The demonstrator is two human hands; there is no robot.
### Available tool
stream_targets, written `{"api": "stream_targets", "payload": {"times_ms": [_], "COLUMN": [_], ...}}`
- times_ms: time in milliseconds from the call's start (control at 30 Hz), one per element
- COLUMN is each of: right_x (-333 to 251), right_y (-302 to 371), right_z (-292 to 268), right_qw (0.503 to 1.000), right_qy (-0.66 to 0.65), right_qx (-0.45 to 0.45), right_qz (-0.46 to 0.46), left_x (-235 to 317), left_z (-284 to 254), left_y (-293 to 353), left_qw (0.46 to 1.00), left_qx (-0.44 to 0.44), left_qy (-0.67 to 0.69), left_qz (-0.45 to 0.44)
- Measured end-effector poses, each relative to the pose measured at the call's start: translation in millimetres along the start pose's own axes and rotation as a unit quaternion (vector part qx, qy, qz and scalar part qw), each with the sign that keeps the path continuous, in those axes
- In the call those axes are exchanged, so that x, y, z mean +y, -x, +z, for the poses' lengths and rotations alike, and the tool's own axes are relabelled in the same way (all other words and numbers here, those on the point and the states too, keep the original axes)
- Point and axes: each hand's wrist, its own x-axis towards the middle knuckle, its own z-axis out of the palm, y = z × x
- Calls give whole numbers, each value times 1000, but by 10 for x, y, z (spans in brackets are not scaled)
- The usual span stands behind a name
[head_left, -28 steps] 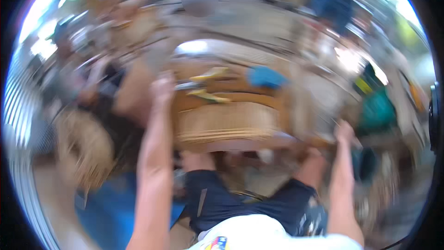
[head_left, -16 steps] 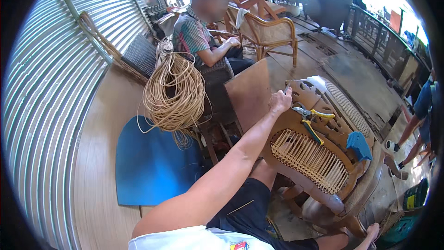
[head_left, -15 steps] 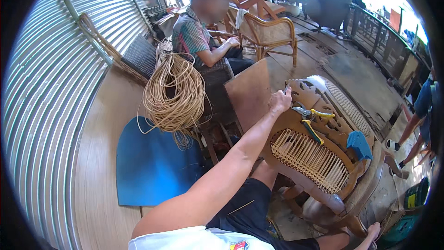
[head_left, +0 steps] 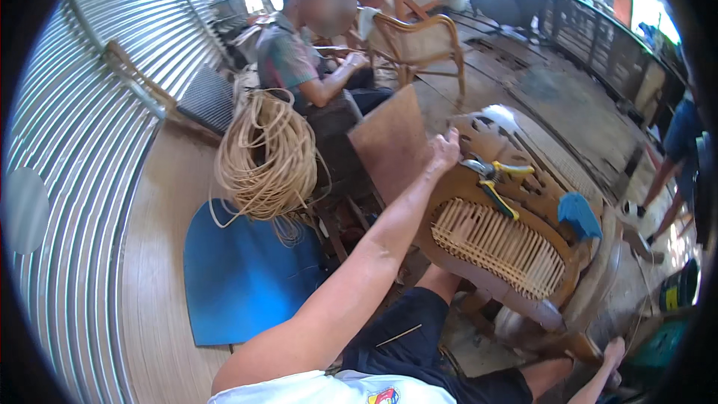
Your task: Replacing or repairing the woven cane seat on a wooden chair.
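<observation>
My left hand reaches to the upper left edge of a carved wooden chair back, its fingers curled and one knuckle raised. Whatever it pinches is too blurred to name. Beside it, pruning shears with yellow handles lie on the carving, and a yellow-and-green handled tool lies next to them. Below these, a panel of cane strips fills the oval opening. A blue cloth or sponge-like piece sits on the right of the frame. Low at the right, my right hand looks closed near a thin strand; what it holds is unclear.
A large coil of rattan cane hangs at the left above a blue curved panel. Another person sits beyond it, near a rattan armchair. A brown board leans by my left arm. A second person's legs show at right.
My view has shifted slightly, so most of the scene sits further left. My left hand stays at the chair back's corner. My right hand has risen a little in the picture.
</observation>
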Motion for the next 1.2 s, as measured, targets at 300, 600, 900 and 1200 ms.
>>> {"api": "stream_targets", "payload": {"times_ms": [300, 600, 900, 1200], "right_x": [-1154, -824, -1139, -1459], "right_y": [387, 526, 719, 824], "right_z": [-439, -662, -416, -595], "right_qw": [997, 990, 976, 989], "right_qy": [-23, 41, -140, -76], "right_qx": [-5, -59, 100, 20], "right_qz": [74, 125, 135, 126], "left_x": [-569, -386, -611, -551], "left_z": [-8, 189, 192, 168], "left_y": [-592, -524, -753, -680], "left_qw": [997, 997, 997, 997], "left_qx": [-57, -30, -25, -40], "left_qy": [-34, -4, 6, 16], "left_qz": [37, 73, 74, 62]}}
